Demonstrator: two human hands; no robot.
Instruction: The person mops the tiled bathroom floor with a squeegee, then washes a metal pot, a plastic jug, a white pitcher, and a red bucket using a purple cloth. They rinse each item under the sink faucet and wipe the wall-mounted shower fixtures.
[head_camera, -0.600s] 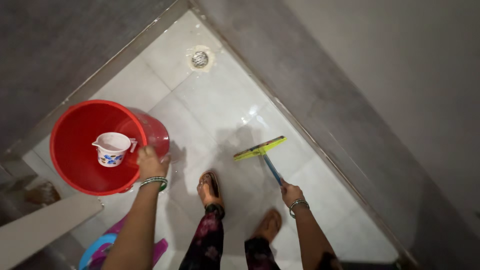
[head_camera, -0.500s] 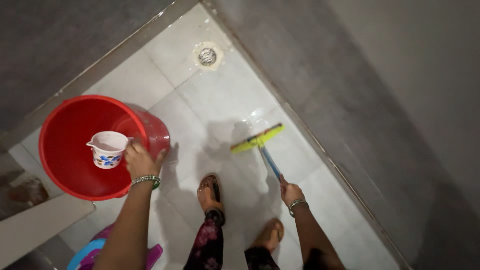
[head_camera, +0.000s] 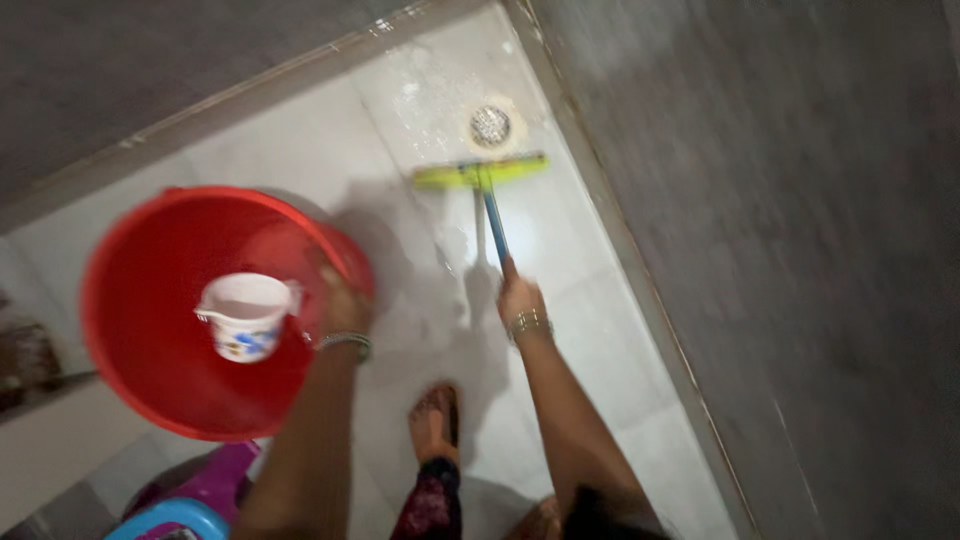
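Note:
My right hand grips the blue handle of a floor wiper with a yellow-green blade. The blade lies on the wet white tile floor just below the round floor drain. My left hand holds the rim of a big red bucket on its right side. Inside the bucket sits a white mug with a blue flower print. The picture is blurred by motion.
Grey walls meet at the corner by the drain. My sandalled foot stands on the tiles between my arms. A purple and blue plastic stool is at the lower left, next to a pale ledge.
My right hand pushed the wiper forward across the floor up to the drain. The view swung and blurred. My left hand stayed on the bucket's rim.

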